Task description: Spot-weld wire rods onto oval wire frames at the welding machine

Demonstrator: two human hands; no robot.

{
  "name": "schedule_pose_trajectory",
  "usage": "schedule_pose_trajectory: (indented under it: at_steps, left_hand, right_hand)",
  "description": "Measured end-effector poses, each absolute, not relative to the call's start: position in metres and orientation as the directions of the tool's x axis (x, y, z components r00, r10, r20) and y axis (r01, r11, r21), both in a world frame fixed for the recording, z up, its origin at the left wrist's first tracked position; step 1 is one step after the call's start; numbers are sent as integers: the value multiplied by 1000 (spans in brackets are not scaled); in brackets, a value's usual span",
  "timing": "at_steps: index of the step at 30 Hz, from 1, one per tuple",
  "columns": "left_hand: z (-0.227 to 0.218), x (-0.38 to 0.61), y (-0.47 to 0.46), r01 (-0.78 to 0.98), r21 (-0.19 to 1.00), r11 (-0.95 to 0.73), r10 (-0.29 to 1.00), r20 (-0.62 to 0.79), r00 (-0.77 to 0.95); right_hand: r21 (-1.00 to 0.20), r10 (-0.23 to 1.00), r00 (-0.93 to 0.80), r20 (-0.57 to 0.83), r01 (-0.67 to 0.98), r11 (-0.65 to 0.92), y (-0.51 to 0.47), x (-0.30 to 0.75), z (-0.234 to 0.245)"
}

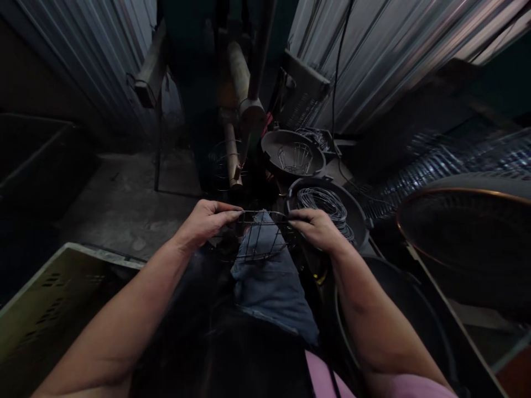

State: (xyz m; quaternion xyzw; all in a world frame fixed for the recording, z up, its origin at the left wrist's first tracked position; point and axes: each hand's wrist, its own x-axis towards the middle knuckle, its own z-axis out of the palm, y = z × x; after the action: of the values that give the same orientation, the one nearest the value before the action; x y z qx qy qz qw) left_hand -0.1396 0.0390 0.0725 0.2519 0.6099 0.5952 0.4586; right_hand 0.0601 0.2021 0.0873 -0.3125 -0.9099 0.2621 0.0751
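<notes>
A small wire basket frame (259, 239) is held over my knee, which is clad in blue jeans. My left hand (205, 221) pinches the frame's left rim with closed fingers. At the frame's right rim, my right hand (317, 228) grips it with its fingers pressed together. Just beyond my right hand stands a dark round tub (360, 215) holding coiled wire rings (327, 203). Farther back, a second round tub (271, 146) holds another wire basket frame (295, 157).
A perforated crate (50, 309) lies at lower left. A large round fan guard (468, 232) and stacked wire mesh (468, 160) fill the right. An upright machine with wooden rollers (239, 72) stands ahead, corrugated metal walls behind. Bare concrete floor (124, 204) lies to the left.
</notes>
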Motion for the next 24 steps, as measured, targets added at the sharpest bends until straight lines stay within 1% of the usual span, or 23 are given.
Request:
schedule_pose_trajectory:
  at_steps: [2, 4, 5, 6, 7, 8, 9, 10, 11, 13, 16, 18, 21, 22, 24]
  left_hand:
    - [71, -139, 39, -188, 972, 143, 855, -217, -471]
    - [62, -138, 39, -194, 980, 40, 824, -142, -549]
    - [54, -135, 39, -236, 971, -30, 786, -123, -606]
    - [44, -132, 37, -306, 948, -90, 741, -142, -657]
    - [32, -126, 35, -399, 908, -130, 694, -203, -690]
    - [20, -118, 32, -514, 850, -115, 658, -322, -680]
    - [7, -108, 29, -638, 770, -23, 650, -473, -595]
    - [-4, -96, 25, -716, 693, 88, 636, -592, -495]
    - [-14, -84, 22, -731, 665, 154, 630, -636, -445]
    - [-28, -60, 18, -728, 648, 224, 642, -660, -390]
    - [-33, -37, 19, -685, 687, 245, 657, -636, -403]
    - [-31, -31, 23, -618, 745, 253, 643, -607, -468]
    - [-22, -30, 23, -479, 837, 264, 626, -526, -575]
    - [-18, -30, 21, -472, 846, 247, 638, -508, -578]
    - [-9, -32, 15, -568, 800, 192, 687, -523, -505]
  right_hand:
    - [-638, 552, -833, -41, 447, 627, 207, 67, 87]
    - [-692, 585, -810, -31, 440, 573, 206, 73, 84]
    - [-708, 617, -786, -36, 456, 539, 204, 75, 82]
    - [-725, 648, -760, -48, 473, 500, 203, 78, 79]
    - [-747, 683, -728, -62, 488, 452, 203, 81, 76]
    - [-773, 717, -693, -82, 498, 393, 203, 84, 72]
    - [-799, 747, -656, -108, 504, 328, 204, 88, 67]
    - [-825, 770, -622, -141, 504, 256, 205, 91, 62]
    - [-847, 788, -589, -180, 500, 181, 206, 95, 56]
    - [-877, 809, -531, -252, 478, 41, 207, 102, 45]
    - [-911, 829, -472, -301, 399, -104, 202, 109, 33]
    - [-930, 842, -446, -302, 333, -157, 195, 112, 29]
    - [-945, 856, -414, -310, 234, -229, 184, 113, 25]
    - [-944, 855, -405, -323, 202, -260, 180, 113, 23]
    - [-933, 841, -406, -359, 147, -327, 171, 113, 18]
